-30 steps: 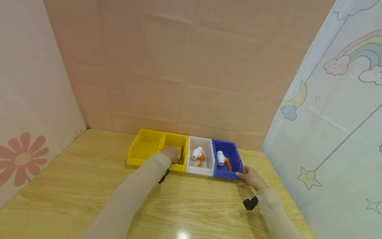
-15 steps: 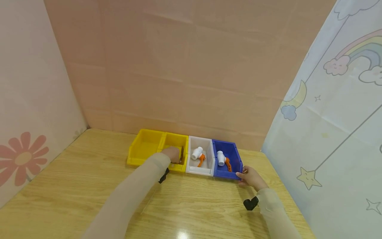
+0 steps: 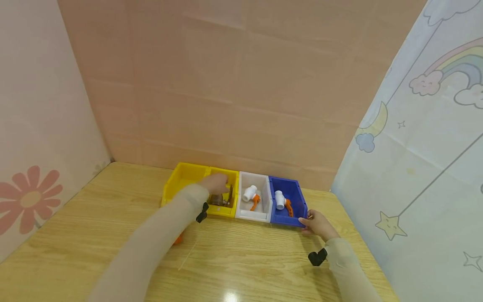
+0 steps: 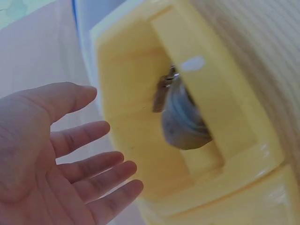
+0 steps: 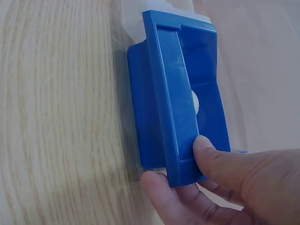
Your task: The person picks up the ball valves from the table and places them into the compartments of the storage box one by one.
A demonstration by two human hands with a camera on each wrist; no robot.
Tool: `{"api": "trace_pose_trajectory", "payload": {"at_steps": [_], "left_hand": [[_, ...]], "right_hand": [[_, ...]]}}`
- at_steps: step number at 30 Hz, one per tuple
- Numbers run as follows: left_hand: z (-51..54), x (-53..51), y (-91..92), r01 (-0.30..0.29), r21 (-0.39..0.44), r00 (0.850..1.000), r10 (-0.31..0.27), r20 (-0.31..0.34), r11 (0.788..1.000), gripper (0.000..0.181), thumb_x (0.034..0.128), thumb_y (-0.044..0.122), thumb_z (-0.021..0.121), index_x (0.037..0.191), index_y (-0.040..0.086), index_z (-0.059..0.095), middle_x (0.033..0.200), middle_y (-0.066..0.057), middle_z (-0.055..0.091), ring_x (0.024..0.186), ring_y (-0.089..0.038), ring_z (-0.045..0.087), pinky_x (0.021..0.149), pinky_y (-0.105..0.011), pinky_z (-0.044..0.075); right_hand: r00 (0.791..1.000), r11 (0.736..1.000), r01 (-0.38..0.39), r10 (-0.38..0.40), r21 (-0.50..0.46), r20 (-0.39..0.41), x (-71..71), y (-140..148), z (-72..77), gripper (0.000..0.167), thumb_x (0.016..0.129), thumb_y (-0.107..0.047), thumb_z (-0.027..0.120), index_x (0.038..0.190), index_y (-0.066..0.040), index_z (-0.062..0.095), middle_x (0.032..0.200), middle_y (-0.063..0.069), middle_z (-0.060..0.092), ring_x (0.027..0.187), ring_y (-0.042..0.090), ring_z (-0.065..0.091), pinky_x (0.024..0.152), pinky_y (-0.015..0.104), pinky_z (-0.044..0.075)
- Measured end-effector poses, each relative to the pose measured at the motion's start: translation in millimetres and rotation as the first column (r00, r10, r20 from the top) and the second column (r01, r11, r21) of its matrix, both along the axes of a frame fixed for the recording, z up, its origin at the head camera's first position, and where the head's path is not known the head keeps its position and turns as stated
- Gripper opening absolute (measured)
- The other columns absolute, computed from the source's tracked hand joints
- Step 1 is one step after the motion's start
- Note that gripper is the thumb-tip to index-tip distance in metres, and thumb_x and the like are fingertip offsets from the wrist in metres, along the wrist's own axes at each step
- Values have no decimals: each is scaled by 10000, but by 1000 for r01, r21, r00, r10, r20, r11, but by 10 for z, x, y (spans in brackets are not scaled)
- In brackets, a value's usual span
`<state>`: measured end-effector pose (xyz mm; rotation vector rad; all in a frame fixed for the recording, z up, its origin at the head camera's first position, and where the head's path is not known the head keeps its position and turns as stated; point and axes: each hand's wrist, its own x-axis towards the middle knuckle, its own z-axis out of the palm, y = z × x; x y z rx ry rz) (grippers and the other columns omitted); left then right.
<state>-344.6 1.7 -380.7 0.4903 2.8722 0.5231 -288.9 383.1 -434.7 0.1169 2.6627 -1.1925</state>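
My left hand, fingers spread and holding nothing, hovers over the right yellow bin. In that bin lies a grey metal fitting with a brownish lever-like part. At the other end of the row, my right hand grips the front corner of the blue bin, thumb on the lip and fingers beneath. Inside the blue bin is a white plastic valve with an orange handle. Another white valve with an orange handle lies in the white bin.
A left yellow bin joins the row, partly hidden by my left sleeve. On the wooden table, an orange piece peeks out beside that sleeve; the rest of it is hidden. A fabric backdrop rises behind the bins.
My left hand has risen up and left from inside the right yellow bin, exposing the metal fitting. An orange piece now shows beside the left sleeve. My right hand stays put.
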Motion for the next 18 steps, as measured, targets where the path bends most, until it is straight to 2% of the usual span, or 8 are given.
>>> {"api": "trace_pose_trajectory", "payload": {"at_steps": [3, 8, 12, 18], "left_hand": [[91, 32, -37, -1, 30, 999, 2, -44, 1000, 332, 944, 214, 616, 1205, 9, 614, 1176, -124, 643, 953, -227, 605, 893, -377, 511], [236, 108, -132, 2, 123, 993, 13, -118, 992, 227, 946, 200, 599, 1106, 48, 654, 1081, -83, 662, 814, -190, 578, 753, -322, 510], [327, 185, -224, 20, 186, 992, 4, -128, 982, 222, 953, 194, 577, 1100, 54, 666, 1073, -74, 667, 769, -175, 564, 701, -292, 488], [479, 324, -362, 44, 172, 987, -16, -160, 984, 245, 955, 193, 575, 1125, 40, 664, 1105, -97, 671, 750, -159, 557, 711, -288, 486]], "right_hand": [[1000, 1000, -6, 6, -1, -1, -7, 11, -7, 242, 979, -145, 571, 925, 5, 389, 845, 114, 494, 682, 180, 639, 660, 331, 579], [1000, 1000, -2, 2, -2, -7, -5, 17, -6, 241, 982, -141, 565, 920, 6, 385, 843, 114, 492, 679, 171, 637, 658, 327, 579], [1000, 1000, -6, 6, -9, -7, 15, -6, 21, 249, 982, -146, 565, 933, 11, 379, 882, 132, 492, 708, 178, 638, 670, 335, 580], [1000, 999, -17, 16, -28, -8, 33, -27, 44, 239, 982, -121, 561, 932, 14, 370, 922, 155, 497, 730, 197, 641, 688, 358, 583]]}}
